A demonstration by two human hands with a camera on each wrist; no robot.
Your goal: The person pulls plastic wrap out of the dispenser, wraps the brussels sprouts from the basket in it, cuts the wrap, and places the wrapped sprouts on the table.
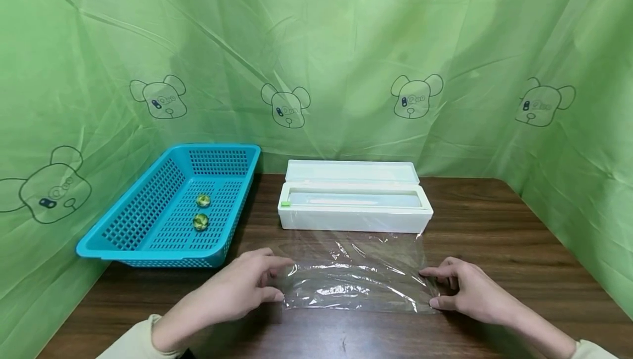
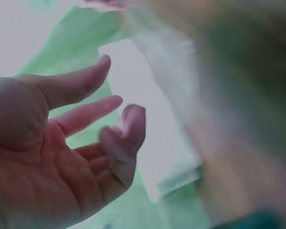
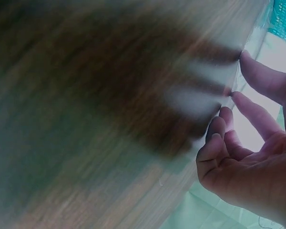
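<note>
A sheet of clear plastic wrap [image 1: 341, 290] lies on the table, stretching forward from a white wrap dispenser box [image 1: 356, 221] whose lid stands raised. My left hand [image 1: 242, 285] is at the sheet's left edge, thumb and index finger apart, both at the film. At the right edge, my right hand [image 1: 475, 290] touches the film with index finger and thumb spread, the other fingers bent. The left wrist view shows the left hand [image 2: 71, 138] with nothing between thumb and fingers. In the right wrist view, fingertips of the right hand [image 3: 257, 148] meet the surface.
A blue plastic basket [image 1: 94, 247] stands at the left, holding two small round green things [image 1: 200, 222] that look like Brussels sprouts. On the box's left end sits a green slider [image 1: 285, 204]. Green cloth [image 1: 346, 45] with bear drawings encloses the brown wooden table [image 1: 494, 221].
</note>
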